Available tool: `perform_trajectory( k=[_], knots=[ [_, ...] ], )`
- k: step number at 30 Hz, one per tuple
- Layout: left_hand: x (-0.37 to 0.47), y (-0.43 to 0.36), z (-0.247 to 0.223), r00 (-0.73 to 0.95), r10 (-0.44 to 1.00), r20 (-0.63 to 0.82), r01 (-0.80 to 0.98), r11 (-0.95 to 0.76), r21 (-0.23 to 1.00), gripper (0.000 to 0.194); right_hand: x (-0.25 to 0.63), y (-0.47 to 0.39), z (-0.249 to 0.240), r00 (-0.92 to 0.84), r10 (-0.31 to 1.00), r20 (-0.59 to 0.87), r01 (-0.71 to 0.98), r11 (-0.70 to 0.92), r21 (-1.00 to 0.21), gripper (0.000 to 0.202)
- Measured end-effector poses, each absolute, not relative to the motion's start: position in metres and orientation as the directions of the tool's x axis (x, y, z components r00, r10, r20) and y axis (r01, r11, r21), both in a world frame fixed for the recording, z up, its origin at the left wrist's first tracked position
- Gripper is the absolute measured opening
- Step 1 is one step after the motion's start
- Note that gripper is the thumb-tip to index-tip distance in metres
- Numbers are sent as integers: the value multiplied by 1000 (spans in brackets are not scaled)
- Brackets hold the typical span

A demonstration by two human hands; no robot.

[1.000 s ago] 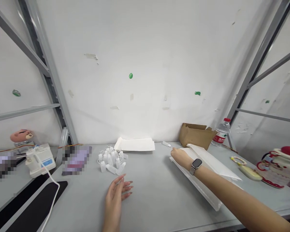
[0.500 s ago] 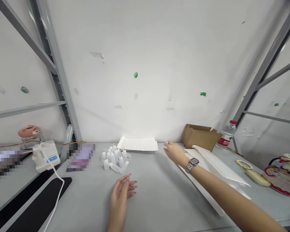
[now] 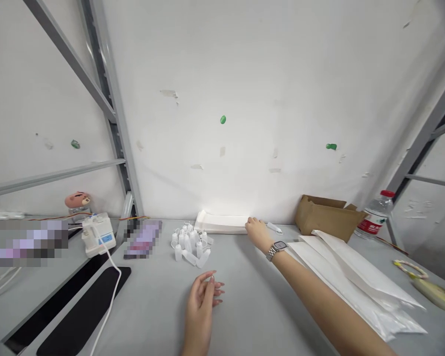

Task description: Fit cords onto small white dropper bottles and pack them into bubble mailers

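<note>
My right hand (image 3: pixel 258 234), with a metal watch on its wrist, has its fingers curled over the right end of a white folded paper strip (image 3: pixel 222 223) at the wall. The fingertips are partly hidden. A small white plastic bottle (image 3: pixel 274 228) lies just right of that hand. Over the near part of the table, my left hand (image 3: pixel 203 299) hovers with loosely bent fingers apart, holding nothing. Beyond it is a cluster of several small translucent squeeze bottles (image 3: pixel 187 242), some upright and some lying down.
White plastic bags (image 3: pixel 350 277) lie along the right, before an open cardboard box (image 3: pixel 328 217) and a water bottle (image 3: pixel 374 215). A bracelet (image 3: pixel 410 269) is further right. To the left are a phone (image 3: pixel 144 240), a power strip (image 3: pixel 98 235), a white cable (image 3: pixel 113 291) and a black mat (image 3: pixel 85 311).
The view has turned left. My right hand has moved left onto the paper strip's end, and the single bottle beside it now shows. My left hand keeps its loose pose.
</note>
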State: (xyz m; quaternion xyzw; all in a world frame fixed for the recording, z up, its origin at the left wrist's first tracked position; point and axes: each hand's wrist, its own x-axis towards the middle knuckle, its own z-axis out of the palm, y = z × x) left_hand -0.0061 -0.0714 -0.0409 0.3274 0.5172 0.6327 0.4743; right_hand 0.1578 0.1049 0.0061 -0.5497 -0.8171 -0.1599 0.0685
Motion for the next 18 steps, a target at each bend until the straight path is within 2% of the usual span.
perform_trajectory(
  k=[3,6,8,10,13,15,17,18],
  knots=[
    [-6,-71,-41,-332,941,-62,-257,-27,966,41,171,90,20,-357,860,366,934,318,163,26],
    [-3,-70,-40,-334,942,-38,-274,-59,960,45,178,56,34,-309,829,466,948,305,85,32],
    [-1,-70,-38,-342,940,6,-332,-127,935,52,179,23,41,-304,746,592,900,428,-78,29],
    [1,-70,-34,-338,939,63,-437,-216,873,69,177,-15,42,-422,645,637,799,597,-75,24],
    [-1,-73,-26,-271,957,104,-611,-254,750,94,170,-68,37,-696,476,538,619,777,112,21],
    [-4,-75,-19,-232,969,86,-684,-225,693,95,164,-92,33,-821,391,416,500,845,190,20],
    [-9,-76,-14,-209,978,26,-729,-173,662,89,160,-102,33,-875,342,341,409,901,146,18],
    [-11,-77,-13,-197,980,-27,-746,-132,653,83,159,-101,35,-880,343,329,384,921,64,15]
  ],
)
